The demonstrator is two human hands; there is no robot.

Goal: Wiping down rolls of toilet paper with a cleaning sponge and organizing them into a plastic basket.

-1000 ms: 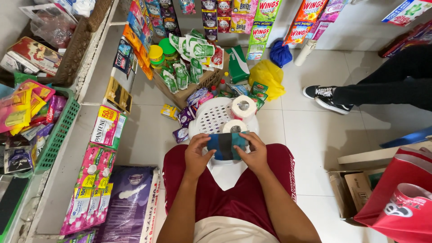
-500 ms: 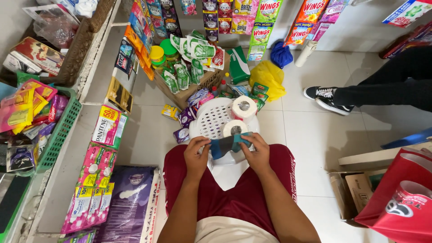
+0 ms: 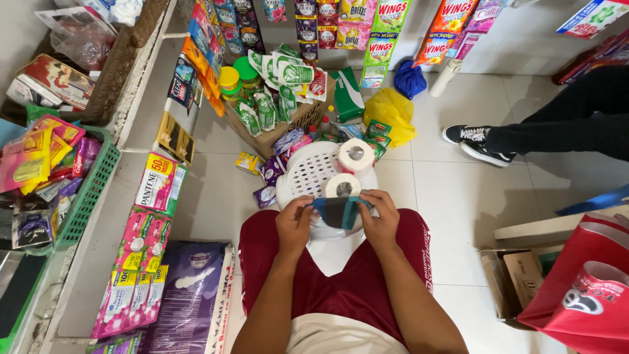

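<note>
A dark blue packet (image 3: 337,211) is being gripped at its ends, the left hand (image 3: 296,225) and right hand (image 3: 380,219) both pinching it closed-fingered above a white plastic stool (image 3: 303,176), where two toilet rolls (image 3: 356,157) are sitting just beyond.

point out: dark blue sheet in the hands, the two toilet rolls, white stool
dark blue sheet (image 3: 339,211), head view, middle of its face.
toilet rolls (image 3: 356,155), head view, top end of the farther roll.
white stool (image 3: 303,176), head view, bare perforated seat.
</note>
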